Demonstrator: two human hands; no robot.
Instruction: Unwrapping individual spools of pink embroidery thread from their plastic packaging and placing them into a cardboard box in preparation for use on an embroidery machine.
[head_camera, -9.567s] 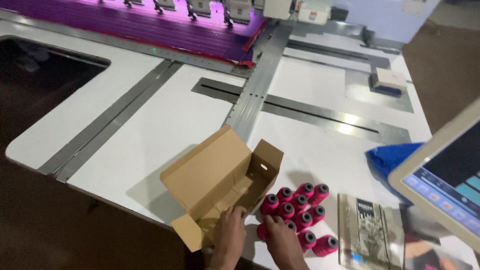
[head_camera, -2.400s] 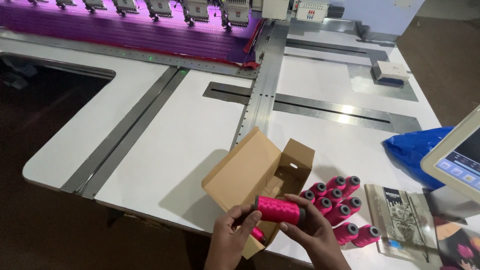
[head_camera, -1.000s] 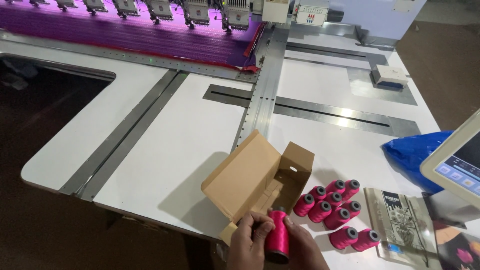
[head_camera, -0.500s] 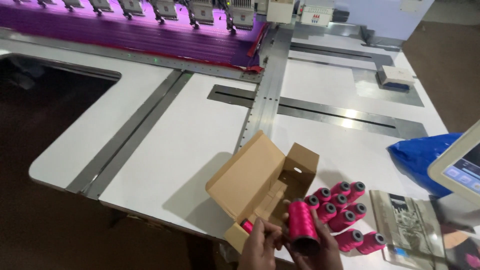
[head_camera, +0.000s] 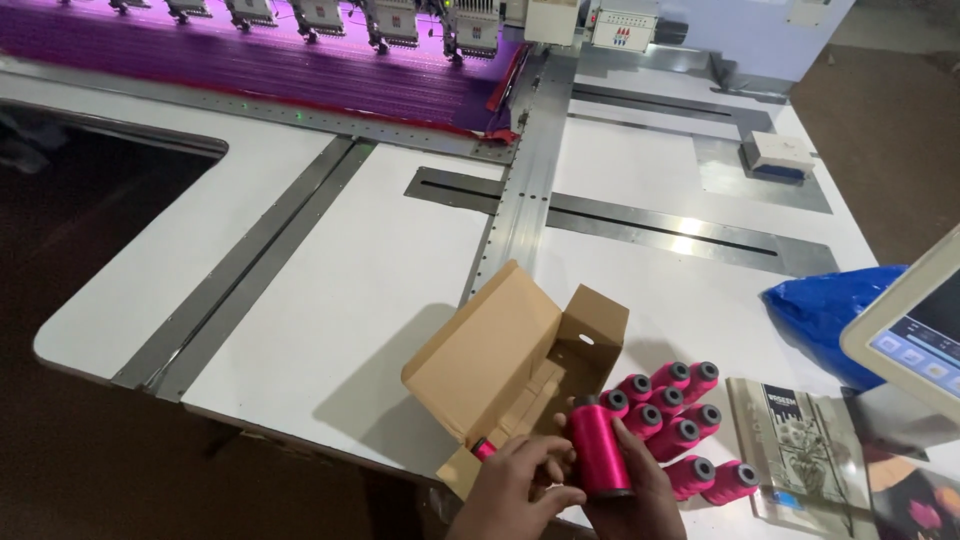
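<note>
My right hand (head_camera: 625, 500) is closed around a pink thread spool (head_camera: 598, 450), holding it upright just in front of the open cardboard box (head_camera: 500, 350). My left hand (head_camera: 515, 490) curls loosely beside it, fingertips touching the spool's side. Another pink spool (head_camera: 484, 447) peeks from the box's near end. To the right, a cluster of pink spools (head_camera: 680, 420) lies on the white table (head_camera: 350, 280), beside a printed booklet (head_camera: 800, 450). Further right are a blue plastic bag (head_camera: 825, 310) and a touchscreen panel (head_camera: 915, 335). Both my wrists are cut off by the bottom edge, and the box's inside is mostly hidden.
</note>
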